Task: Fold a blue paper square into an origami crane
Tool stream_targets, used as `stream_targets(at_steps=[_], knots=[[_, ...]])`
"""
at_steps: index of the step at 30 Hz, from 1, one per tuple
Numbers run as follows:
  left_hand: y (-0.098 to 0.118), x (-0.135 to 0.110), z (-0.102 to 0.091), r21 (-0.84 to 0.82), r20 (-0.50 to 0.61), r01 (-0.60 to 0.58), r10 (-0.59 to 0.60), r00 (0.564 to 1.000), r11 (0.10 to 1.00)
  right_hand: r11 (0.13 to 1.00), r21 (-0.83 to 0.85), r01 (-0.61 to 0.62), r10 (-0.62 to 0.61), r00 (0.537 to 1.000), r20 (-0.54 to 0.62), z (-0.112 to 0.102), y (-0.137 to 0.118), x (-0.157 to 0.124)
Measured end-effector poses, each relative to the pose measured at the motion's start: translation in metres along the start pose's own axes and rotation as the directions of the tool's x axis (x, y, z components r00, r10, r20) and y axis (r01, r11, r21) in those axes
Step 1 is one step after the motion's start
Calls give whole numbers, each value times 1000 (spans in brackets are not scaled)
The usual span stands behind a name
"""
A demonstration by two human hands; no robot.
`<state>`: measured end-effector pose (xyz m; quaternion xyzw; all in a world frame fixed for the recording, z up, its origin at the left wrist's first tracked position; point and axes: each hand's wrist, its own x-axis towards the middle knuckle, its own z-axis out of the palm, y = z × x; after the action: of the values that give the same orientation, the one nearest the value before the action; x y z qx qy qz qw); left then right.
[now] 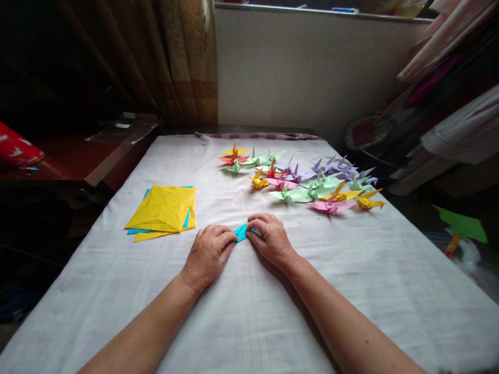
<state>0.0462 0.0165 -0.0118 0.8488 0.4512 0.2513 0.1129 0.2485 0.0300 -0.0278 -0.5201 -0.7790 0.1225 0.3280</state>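
Observation:
Between my two hands lies a small folded piece of blue paper (241,232), low over the white cloth. My left hand (210,251) pinches its left end with thumb and fingertips. At the other end, my right hand (270,238) has its fingers bent and closed on the paper, covering that part of it. Left of my hands rests a stack of creased yellow and blue paper sheets (161,209). Several folded paper cranes (286,195) in green, purple, pink, red and yellow stand grouped beyond my right hand.
A white cloth (97,291) covers the table. To the left is a brown wooden surface (78,161) with a clear plastic bag (125,131) and a red patterned object (17,147). Clothes (463,130) hang at the right, above a green paper piece (462,224). A wall (280,72) stands behind.

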Motion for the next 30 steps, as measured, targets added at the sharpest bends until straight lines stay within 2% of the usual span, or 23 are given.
stream_targets(at_steps=[4, 8, 20, 30], knots=[[1, -2, -3, 93, 5, -59, 59, 998, 994, 992, -21, 128, -128, 992, 10, -2, -3, -3], [1, -1, -4, 129, 8, -57, 57, 998, 990, 982, -17, 186, -184, 980, 72, -1, 0, -1], [-1, 1, -3, 169, -4, -97, 99, 995, 981, 979, -22, 204, -200, 974, 106, -2, 1, 2], [0, 2, -2, 174, -39, -56, 64, 997, 983, 977, 5, 212, -212, 976, 52, -5, 18, 4]])
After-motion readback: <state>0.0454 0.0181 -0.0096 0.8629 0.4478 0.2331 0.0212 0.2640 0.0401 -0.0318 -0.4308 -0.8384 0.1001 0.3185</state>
